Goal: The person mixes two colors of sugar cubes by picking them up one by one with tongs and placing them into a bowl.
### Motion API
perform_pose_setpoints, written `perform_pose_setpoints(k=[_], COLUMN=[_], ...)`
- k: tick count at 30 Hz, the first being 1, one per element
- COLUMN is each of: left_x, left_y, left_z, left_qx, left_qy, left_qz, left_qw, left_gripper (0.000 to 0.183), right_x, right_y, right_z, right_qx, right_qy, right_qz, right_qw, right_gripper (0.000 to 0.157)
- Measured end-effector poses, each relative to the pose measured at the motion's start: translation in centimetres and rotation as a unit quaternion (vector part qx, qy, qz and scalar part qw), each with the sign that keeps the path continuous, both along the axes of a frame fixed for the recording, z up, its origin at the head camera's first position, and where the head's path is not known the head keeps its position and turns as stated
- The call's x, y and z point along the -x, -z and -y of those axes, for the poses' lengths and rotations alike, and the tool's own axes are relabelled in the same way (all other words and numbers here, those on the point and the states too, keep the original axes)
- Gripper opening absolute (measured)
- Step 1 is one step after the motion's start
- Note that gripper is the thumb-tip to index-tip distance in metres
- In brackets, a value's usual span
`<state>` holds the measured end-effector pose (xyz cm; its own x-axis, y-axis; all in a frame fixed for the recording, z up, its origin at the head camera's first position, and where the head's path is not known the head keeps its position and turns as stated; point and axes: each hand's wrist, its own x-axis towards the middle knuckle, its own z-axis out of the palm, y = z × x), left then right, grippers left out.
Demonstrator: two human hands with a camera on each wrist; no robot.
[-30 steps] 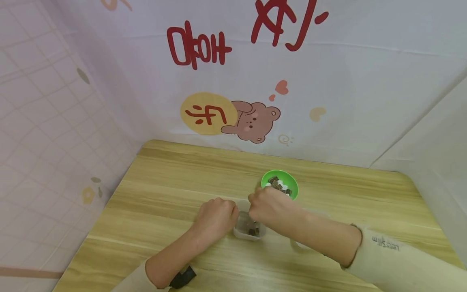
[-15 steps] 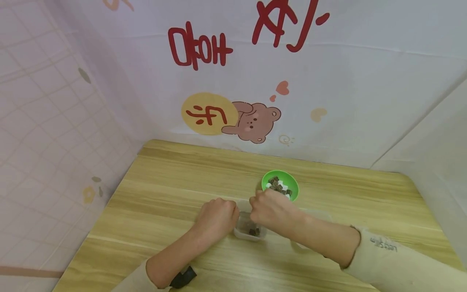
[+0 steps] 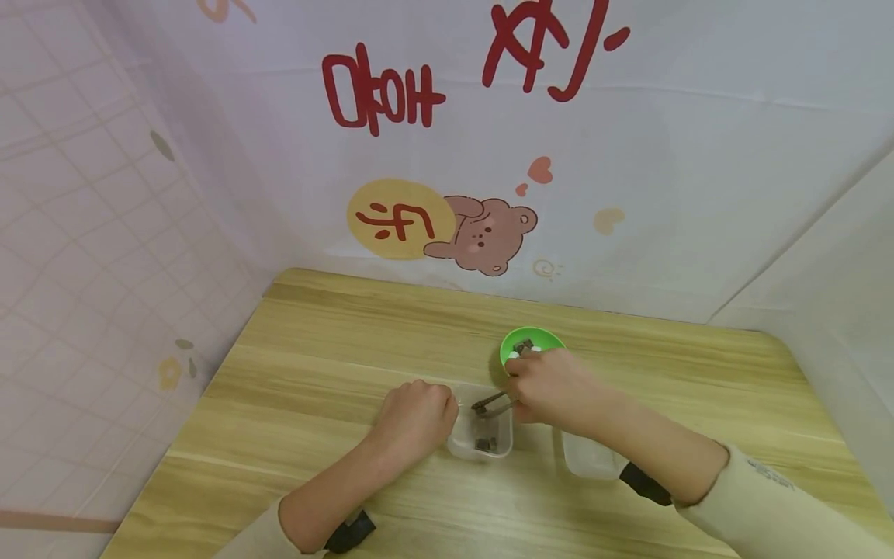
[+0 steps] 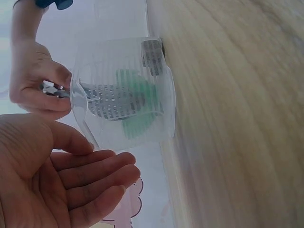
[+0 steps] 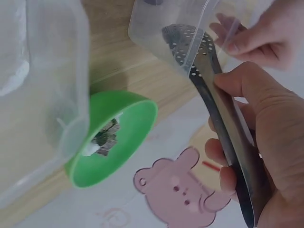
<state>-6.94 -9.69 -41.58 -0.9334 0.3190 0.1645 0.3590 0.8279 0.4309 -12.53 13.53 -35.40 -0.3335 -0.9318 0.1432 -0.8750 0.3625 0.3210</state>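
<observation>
My right hand grips metal tongs with perforated heads. The tong heads reach into a clear plastic container, where dark cubes lie near the front side. At that container's left rim, my left hand pinches a corner between thumb and forefinger; its other fingers extend loosely in the left wrist view. Behind the right hand is a green bowl with brown and white cubes, partly hidden by the hand in the head view.
A second clear container stands to the right, beneath the right forearm. A white printed backdrop rises behind the wooden table, with a gridded sheet on the left. Dark wrist straps show at the wrists.
My right hand has shifted right and turned, bringing the tongs into view over the near container. It now covers more of the green bowl. The left hand has stayed in place.
</observation>
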Motion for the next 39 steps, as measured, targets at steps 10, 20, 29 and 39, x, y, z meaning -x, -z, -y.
perform_pose_setpoints(k=[10, 20, 29, 39], left_x=[0.2, 0.2, 0.2, 0.2], left_y=[0.1, 0.0, 0.0, 0.0], left_z=[0.0, 0.1, 0.0, 0.0], left_qx=[0.005, 0.012, 0.008, 0.007], left_qy=[-0.002, 0.003, 0.006, 0.008], left_qz=[0.008, 0.009, 0.015, 0.013], left_qw=[1.0000, 0.9999, 0.9998, 0.9999], left_gripper=[0.051, 0.049, 0.050, 0.050], right_x=[0.1, -0.4, 0.0, 0.1], right_y=[1.3, 1.9, 2.7, 3.1], right_z=[-2.9, -6.0, -9.3, -12.2], right_qx=[0.175, 0.301, 0.349, 0.340], right_qy=[0.016, 0.066, 0.101, 0.178], right_qz=[0.074, 0.114, 0.098, 0.085], right_qw=[0.982, 0.945, 0.926, 0.920], right_gripper=[0.017, 0.021, 0.016, 0.020])
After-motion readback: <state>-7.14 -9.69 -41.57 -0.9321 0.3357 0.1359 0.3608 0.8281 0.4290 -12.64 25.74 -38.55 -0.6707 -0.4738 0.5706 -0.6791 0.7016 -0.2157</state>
